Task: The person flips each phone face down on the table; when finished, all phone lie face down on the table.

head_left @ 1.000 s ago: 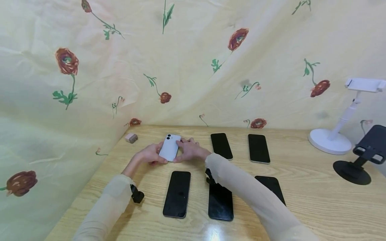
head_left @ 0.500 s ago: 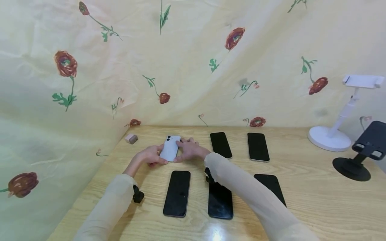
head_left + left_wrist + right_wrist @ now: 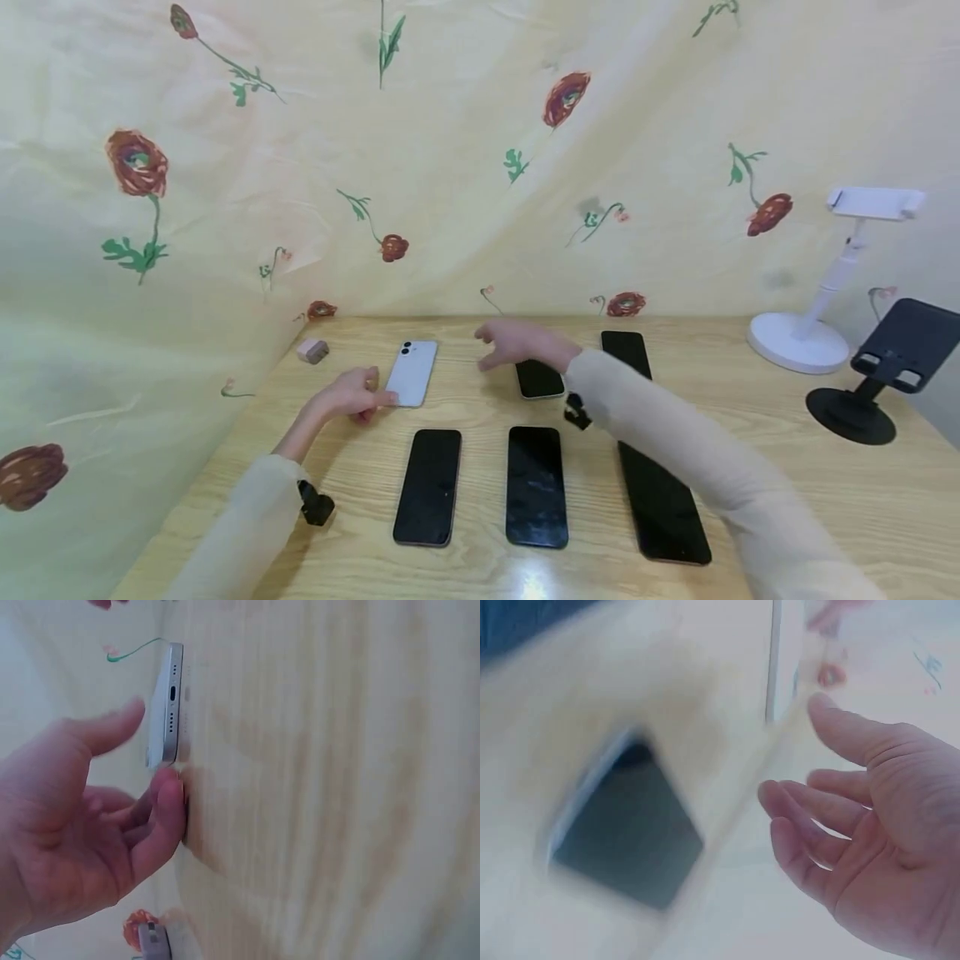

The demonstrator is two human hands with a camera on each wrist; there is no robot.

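While the left hand (image 3: 351, 393) is relaxed at the near left corner of the white dual-camera smartphone (image 3: 412, 372), fingers loosely bent and thumb raised, the right hand (image 3: 519, 343) hangs loosely open, partly covering a black-screened phone (image 3: 541, 382). The white dual-camera smartphone lies back up on the wood-grain table (image 3: 483, 467), between that phone and a small power adapter (image 3: 312, 350).

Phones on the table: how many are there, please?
6: back-left phone, back-middle phone, back-right phone, front-left phone, front-middle phone, front-right phone; right sleeve may hide more.
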